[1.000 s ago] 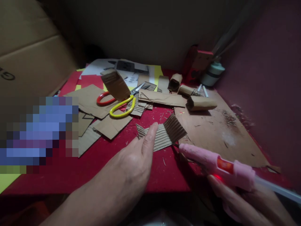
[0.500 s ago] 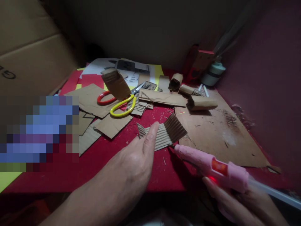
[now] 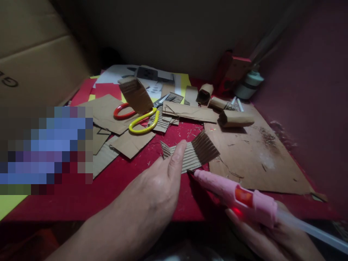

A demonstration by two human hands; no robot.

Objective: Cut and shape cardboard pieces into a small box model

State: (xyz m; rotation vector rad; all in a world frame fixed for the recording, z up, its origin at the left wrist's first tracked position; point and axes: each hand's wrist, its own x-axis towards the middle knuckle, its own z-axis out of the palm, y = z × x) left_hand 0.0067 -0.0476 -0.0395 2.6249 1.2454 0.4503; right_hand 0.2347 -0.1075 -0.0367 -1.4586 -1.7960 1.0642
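Note:
A small piece of corrugated cardboard [image 3: 191, 157], ribbed side up with its two ends folded upward, is held by my left hand [image 3: 154, 192]. My thumb presses on its ribbed face; the other fingers are hidden behind it. My right hand [image 3: 261, 232] grips a pink hot glue gun [image 3: 228, 188] with a red light glowing and a long clear glue stick [image 3: 312, 228] out of its back. The dark nozzle tip is at the cardboard's near edge, close to my left thumb. Whether glue is coming out is too small to tell.
Scissors [image 3: 143, 125] with red and yellow handles lie among cut cardboard pieces [image 3: 133, 144]. Rolled cardboard tubes [image 3: 236, 119] sit on a flat board [image 3: 250, 159] at right. A bottle [image 3: 248, 85] stands behind, a large cardboard box [image 3: 35, 47] at left, printed paper [image 3: 116, 77] at the back.
The glue gun's tip has moved left along the cardboard's near edge, toward my left thumb. My left hand keeps its hold on the cardboard. The whole view has shifted slightly.

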